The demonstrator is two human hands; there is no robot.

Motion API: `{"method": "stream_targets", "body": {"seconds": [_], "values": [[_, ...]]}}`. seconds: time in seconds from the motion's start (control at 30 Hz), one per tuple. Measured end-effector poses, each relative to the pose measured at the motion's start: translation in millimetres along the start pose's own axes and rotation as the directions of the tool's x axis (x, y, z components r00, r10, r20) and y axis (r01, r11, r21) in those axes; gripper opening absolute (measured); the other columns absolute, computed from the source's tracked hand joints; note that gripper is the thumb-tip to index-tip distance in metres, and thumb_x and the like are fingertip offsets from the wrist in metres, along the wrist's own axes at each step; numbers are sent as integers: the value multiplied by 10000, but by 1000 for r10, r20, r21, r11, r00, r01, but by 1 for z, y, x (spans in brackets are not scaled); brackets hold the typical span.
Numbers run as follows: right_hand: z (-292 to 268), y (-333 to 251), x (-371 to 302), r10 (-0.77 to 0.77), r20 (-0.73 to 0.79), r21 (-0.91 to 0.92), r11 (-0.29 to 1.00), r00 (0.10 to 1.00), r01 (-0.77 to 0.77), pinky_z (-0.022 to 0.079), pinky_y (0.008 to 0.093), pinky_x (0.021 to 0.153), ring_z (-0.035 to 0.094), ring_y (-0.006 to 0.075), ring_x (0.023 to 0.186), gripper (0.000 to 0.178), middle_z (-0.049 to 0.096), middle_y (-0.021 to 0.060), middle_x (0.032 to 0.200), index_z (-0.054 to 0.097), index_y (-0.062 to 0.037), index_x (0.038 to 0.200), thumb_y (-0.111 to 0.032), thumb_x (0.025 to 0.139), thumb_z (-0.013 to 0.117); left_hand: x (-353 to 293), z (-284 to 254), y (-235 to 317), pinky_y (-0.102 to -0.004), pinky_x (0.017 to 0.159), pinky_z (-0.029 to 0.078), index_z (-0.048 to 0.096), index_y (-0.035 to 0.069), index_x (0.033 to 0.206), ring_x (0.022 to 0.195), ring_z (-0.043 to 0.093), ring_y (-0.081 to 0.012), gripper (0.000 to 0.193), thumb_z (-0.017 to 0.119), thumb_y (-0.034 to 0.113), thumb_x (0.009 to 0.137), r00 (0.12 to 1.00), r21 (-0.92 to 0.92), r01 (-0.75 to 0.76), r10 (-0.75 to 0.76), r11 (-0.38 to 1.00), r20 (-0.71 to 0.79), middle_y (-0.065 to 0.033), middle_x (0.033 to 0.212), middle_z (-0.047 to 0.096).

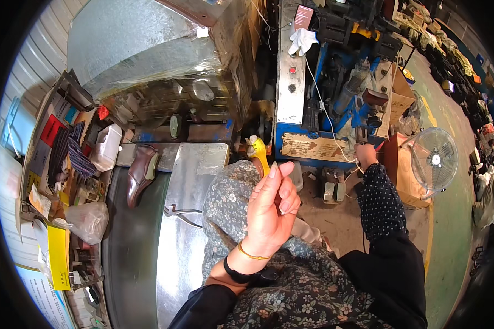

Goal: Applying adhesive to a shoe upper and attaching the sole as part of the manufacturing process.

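My left hand is raised palm up in front of my lap, fingers loosely half curled, thumb apart from them. Nothing shows in it. My right hand reaches forward to the front of a blue machine, its fingers closed at a small dark part; what they hold is hidden. Close above that hand, a brown shoe-like piece sits on the machine. Beyond my left fingertips stands a yellow shoe last. Metal pincers lie on a shiny metal plate to the left.
A brown leather shoe rests on a dark belt at left. Beside it a shelf holds a plastic bag and striped cloth. A white glove lies by the control panel. At right stand a fan and cardboard box.
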State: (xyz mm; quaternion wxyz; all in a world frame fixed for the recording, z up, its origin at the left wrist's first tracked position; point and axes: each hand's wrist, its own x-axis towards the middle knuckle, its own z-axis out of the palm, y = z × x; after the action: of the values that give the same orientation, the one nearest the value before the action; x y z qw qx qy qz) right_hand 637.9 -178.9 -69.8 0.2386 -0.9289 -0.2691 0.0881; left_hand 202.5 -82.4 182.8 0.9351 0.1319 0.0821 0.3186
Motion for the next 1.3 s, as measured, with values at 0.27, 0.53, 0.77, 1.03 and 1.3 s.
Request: {"method": "stream_targets", "body": {"seconds": [0.27, 0.53, 0.77, 1.03, 1.3], "values": [[31, 26, 27, -297, 98, -557, 774, 950, 300, 497, 436, 603, 664, 335, 688, 253, 683, 147, 735, 686, -23, 750, -234, 809, 560, 0, -10, 27, -199, 527, 297, 568, 69, 924, 553, 372, -56, 121, 579, 182, 966, 976, 110, -144, 123, 983, 182, 32, 682, 460], [-17, -55, -40, 315, 134, 466, 816, 940, -340, 439, 338, 435, 579, 208, 485, 286, 626, 112, 621, 651, 41, 788, -244, 799, 623, -31, -154, 272, -216, 528, 419, 589, 59, 658, 585, 551, -87, 468, 519, 381, 992, 769, 995, -22, 638, 98, -46, -20, 604, 586], [-2, -44, -24, 272, 100, 383, 877, 957, -289, 473, 366, 554, 634, 231, 564, 328, 656, 135, 683, 664, 68, 846, -258, 838, 625, -118, -346, 435, -391, 1047, 403, 364, -13, 1419, 1241, 511, -335, 1032, 856, 271, 557, 463, 653, 705, 877, -277, -127, -266, 1324, 516], [-19, -25, -33, 331, -60, 317, 901, 942, -296, 486, 380, 590, 644, 260, 621, 301, 649, 161, 708, 629, 98, 871, -201, 834, 614, -68, -344, 379, -457, 873, 483, 523, 49, 1160, 1007, 567, -390, 804, 851, 445, 542, 677, 228, 710, 735, -666, 39, -170, 1061, 607], [-38, -83, -71, 208, -33, -235, 949, 978, -210, 376, 485, 996, 562, 394, 1106, 487, 599, 252, 1191, 548, 6, 1212, -327, 860, 598, -99, -305, 367, -415, 851, 520, 561, -41, 1145, 918, 657, -353, 597, 758, 344, 733, 604, 672, 706, 686, -224, -406, -156, 978, 688]]}}
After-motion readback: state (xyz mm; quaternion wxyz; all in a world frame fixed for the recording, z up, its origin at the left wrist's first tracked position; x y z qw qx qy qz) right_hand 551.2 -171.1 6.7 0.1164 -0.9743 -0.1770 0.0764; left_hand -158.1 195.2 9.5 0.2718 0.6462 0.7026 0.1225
